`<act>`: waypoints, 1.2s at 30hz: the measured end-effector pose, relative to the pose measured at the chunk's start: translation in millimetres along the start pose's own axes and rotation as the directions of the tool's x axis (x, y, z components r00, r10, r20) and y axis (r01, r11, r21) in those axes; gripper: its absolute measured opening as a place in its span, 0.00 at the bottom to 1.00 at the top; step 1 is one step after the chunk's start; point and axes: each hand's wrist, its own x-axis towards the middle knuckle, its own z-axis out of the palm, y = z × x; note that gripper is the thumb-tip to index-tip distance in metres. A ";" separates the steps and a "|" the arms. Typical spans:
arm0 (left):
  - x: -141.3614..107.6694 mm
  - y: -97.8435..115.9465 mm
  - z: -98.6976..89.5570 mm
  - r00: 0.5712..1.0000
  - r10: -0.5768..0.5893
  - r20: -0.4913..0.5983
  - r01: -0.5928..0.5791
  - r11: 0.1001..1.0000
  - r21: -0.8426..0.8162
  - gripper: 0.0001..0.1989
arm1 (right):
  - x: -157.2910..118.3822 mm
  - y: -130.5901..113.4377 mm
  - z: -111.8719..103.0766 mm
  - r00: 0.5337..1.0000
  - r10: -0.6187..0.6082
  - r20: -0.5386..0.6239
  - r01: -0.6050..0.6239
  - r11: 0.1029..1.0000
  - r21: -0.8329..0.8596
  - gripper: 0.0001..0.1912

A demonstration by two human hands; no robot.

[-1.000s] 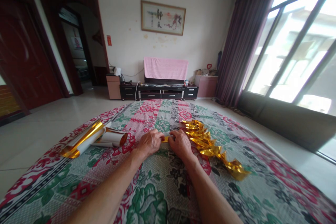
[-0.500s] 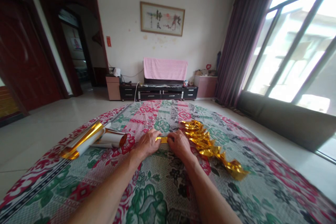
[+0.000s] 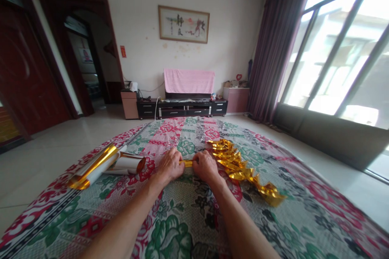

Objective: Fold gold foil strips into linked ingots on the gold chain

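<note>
Between my two hands a narrow strip of gold foil (image 3: 188, 164) is stretched just above the patterned tablecloth (image 3: 170, 230). My left hand (image 3: 172, 164) has its fingers curled round the strip's left end, and my right hand (image 3: 206, 166) grips the right end. My fingers cover both ends. Just right of my right hand lies a row of several folded gold foil pieces (image 3: 237, 164), running toward the lower right. Off to the left are rolled sheets of gold and white foil (image 3: 94, 166), partly overlapping.
Beyond the round table's far edge stands a low black cabinet (image 3: 173, 112) with a pink cloth (image 3: 189, 81) over an object on it. Windows and a purple curtain (image 3: 270, 48) are at the right, a dark red door (image 3: 27, 60) at the left.
The foil strip between my hands looks narrower than before. Both hands keep hold of it, nearly in the same place. The view has shifted slightly.
</note>
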 end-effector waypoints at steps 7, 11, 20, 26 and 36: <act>2.2 -3.7 5.1 0.998 0.028 -0.061 -0.033 0.996 -0.080 0.04 | -0.1 6.3 8.5 0.990 -0.080 -0.113 0.088 0.994 0.070 0.08; 1.9 -4.5 4.0 0.992 0.087 -0.090 -0.100 0.984 -0.151 0.03 | 0.9 9.8 12.6 0.976 -0.083 -0.202 0.114 0.983 0.144 0.07; -1.8 4.7 -7.9 0.976 0.098 -0.192 -0.151 0.946 -0.287 0.03 | 8.5 12.0 13.8 0.977 0.032 -0.210 0.127 0.704 0.698 0.07; -0.8 6.0 -6.8 0.989 -0.011 -0.145 -0.057 0.888 -0.456 0.03 | 11.2 9.5 17.8 0.987 0.057 -0.151 0.122 0.347 0.930 0.11; -1.9 6.4 -10.7 0.996 -0.058 -0.066 0.008 0.811 -0.585 0.08 | 7.2 5.4 9.8 0.993 0.045 -0.108 0.089 0.310 0.946 0.14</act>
